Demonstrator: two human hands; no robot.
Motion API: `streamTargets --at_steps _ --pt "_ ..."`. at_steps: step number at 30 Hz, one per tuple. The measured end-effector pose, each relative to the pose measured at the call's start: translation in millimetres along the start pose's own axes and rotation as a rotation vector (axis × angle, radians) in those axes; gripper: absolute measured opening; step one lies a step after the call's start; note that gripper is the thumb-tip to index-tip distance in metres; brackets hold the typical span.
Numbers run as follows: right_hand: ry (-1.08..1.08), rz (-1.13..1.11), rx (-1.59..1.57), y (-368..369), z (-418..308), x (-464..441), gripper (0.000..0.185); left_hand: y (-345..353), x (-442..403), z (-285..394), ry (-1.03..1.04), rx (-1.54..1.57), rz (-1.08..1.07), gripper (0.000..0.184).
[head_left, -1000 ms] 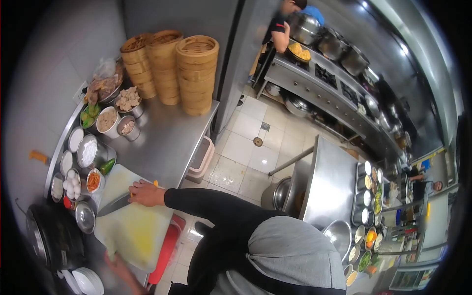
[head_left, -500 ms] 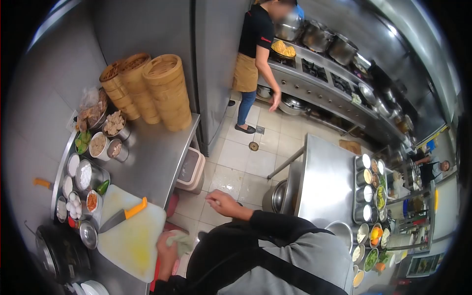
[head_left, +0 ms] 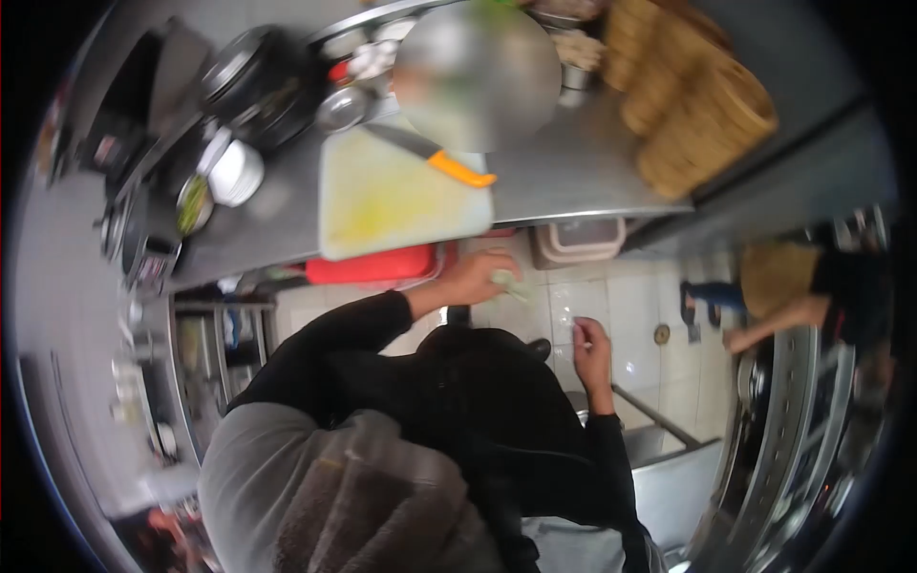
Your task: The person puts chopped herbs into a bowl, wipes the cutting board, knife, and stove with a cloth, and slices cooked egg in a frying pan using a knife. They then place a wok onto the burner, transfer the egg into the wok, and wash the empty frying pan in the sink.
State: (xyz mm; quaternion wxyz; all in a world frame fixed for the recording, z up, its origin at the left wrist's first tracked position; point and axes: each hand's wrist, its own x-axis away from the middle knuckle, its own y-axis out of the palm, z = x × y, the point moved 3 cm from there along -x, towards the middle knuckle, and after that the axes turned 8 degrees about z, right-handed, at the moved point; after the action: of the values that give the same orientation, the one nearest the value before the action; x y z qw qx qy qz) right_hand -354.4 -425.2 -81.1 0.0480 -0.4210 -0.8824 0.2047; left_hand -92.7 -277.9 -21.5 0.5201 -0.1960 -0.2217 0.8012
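My left hand [head_left: 475, 278] is closed on a pale green cloth [head_left: 509, 285], held just beyond the front edge of the cutting board [head_left: 346, 186]. To its right, my right hand [head_left: 594, 355] hangs above the tiled floor, fingers loosely bent and apart, with nothing visible in it. A knife with an orange handle [head_left: 462, 170] lies on the board, its blade pointing to the upper left and its handle near the board's right edge. Neither hand touches the knife.
Behind the board stand a small metal bowl [head_left: 344, 109] and other containers, partly blurred. Bamboo steamers [head_left: 712, 124] stand at the right of the steel counter [head_left: 564, 181]. A red tray [head_left: 373, 267] sits below the counter edge. A co-worker in a tan apron [head_left: 778, 277] is at the right.
The view has turned. My right hand has let go of the knife, which now lies on the board. My left hand has left the board with the cloth in it. The co-worker has moved.
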Motion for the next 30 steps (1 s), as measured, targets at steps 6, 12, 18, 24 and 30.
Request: streamTargets --at_steps 6,12,18,24,30 --pt "0.128 0.043 0.069 -24 9 -8 0.014 -102 94 -74 0.081 -0.450 0.513 0.039" --pt "0.223 0.151 0.141 -24 21 6 0.015 -274 354 -212 -0.904 -0.681 0.931 0.035" --pt "0.211 0.061 0.116 42 -3 7 0.021 -321 252 -172 -0.712 0.316 0.997 0.039" --pt "0.225 -0.174 0.248 94 -24 -29 0.030 -266 99 -174 -0.360 0.017 0.614 0.061" --pt "0.452 0.004 0.382 72 15 40 0.038 -247 75 -195 -0.163 -0.832 0.198 0.076"
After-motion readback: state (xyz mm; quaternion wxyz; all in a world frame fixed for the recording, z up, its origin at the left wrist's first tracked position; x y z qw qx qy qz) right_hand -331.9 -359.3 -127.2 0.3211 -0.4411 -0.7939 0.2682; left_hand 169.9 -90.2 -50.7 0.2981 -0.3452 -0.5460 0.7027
